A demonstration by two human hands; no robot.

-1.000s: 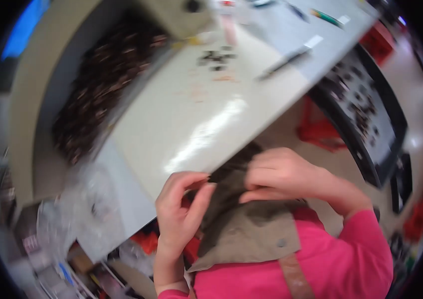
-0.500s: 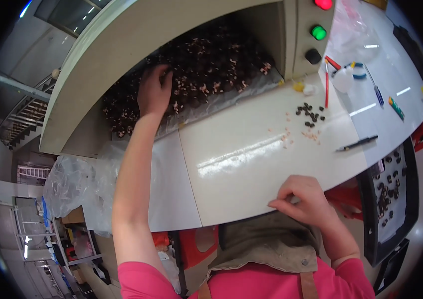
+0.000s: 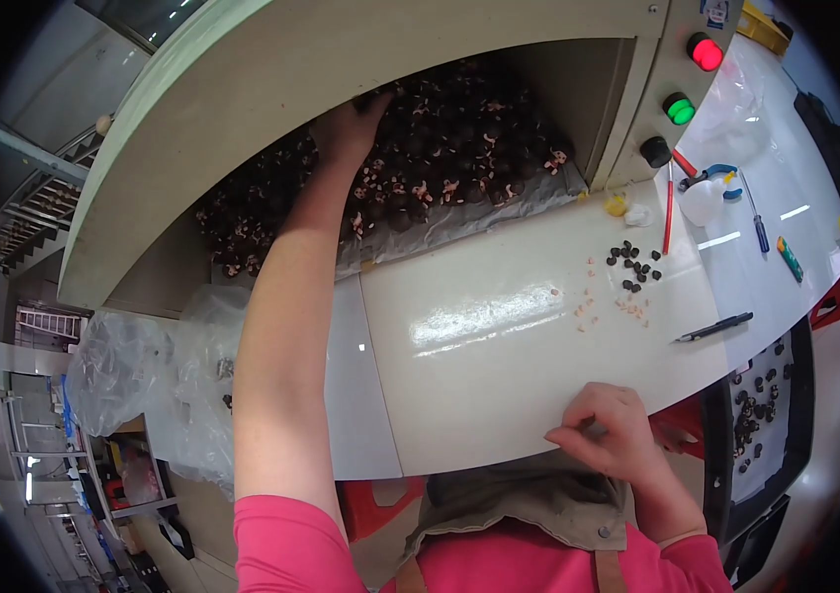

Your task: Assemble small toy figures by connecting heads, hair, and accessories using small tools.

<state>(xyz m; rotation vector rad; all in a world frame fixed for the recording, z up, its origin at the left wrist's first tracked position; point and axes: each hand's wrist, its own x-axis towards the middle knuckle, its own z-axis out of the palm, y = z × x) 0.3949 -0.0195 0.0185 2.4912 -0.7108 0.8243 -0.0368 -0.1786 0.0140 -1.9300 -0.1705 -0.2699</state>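
My left hand [image 3: 349, 133] reaches into a pale cabinet [image 3: 440, 49], over a heap of dark round pieces mixed with small pinkish bits [image 3: 440, 148]. The cabinet's edge and the dark heap hide its fingertips. Near the table's front edge, my right hand [image 3: 606, 430] is raised with thumb and forefinger curled together. Anything in that pinch is too small to make out. Beyond it on the white tabletop [image 3: 479, 395] lie several small black pieces [image 3: 632, 265] and scattered pinkish bits [image 3: 627, 311].
Red and green lights [image 3: 679, 109] and a black knob sit on the cabinet's right post. A pen [image 3: 714, 328], a red stick [image 3: 668, 212], pliers [image 3: 726, 183] and a screwdriver [image 3: 756, 222] lie at right. Clear plastic bags [image 3: 133, 361] are at left. A black tray [image 3: 800, 425] holds dark pieces.
My left hand has reached deeper into the cabinet, its fingertips passing behind the edge. My right hand keeps its pinch by the table edge. The whole view has shifted slightly.
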